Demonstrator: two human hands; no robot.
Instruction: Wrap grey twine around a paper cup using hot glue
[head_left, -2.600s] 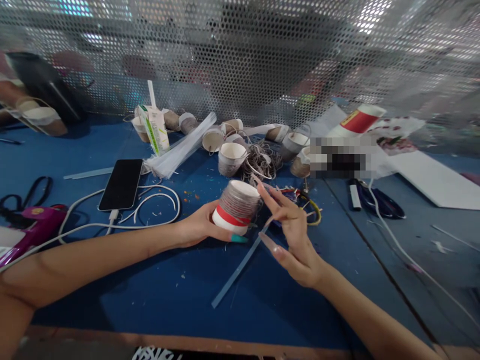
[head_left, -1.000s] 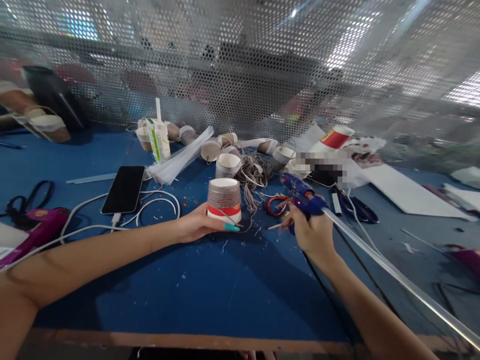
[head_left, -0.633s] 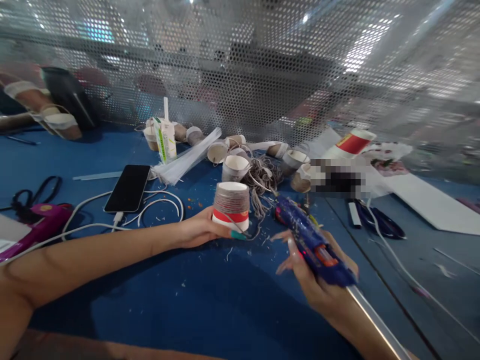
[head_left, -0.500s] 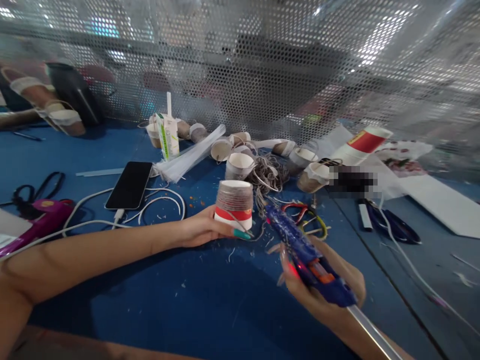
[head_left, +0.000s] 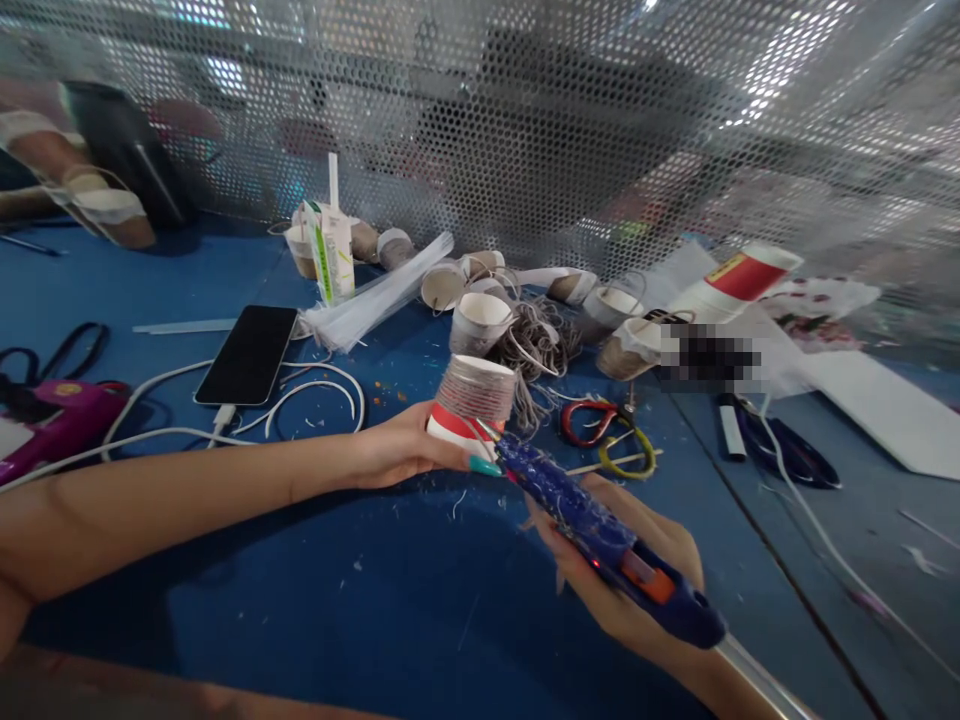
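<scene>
My left hand (head_left: 409, 447) is closed around a paper cup (head_left: 474, 388) just above the blue table. Grey-brown cord winds around one part of the cup, while a red and white band shows on the part near my fingers. In my right hand (head_left: 622, 570) is a blue glue gun (head_left: 600, 525), gripped with a clear glue stick out of its back end. Its nozzle tip is close to the cup's red band; whether it touches I cannot tell. A tangle of loose cord (head_left: 536, 340) lies behind the cup.
Several small cord-wrapped cups stand at the back, one white-lined cup (head_left: 480, 318) nearest. Scissors (head_left: 611, 435) lie beyond the glue gun. To the left are a phone (head_left: 247, 355) on a white cable, glue sticks (head_left: 382, 295), a drink carton (head_left: 334, 255) and a purple tool (head_left: 60, 420).
My right hand has brought the glue gun's tip left, up to the cup. The cup is tilted slightly more in my left hand. The view has shifted a little.
</scene>
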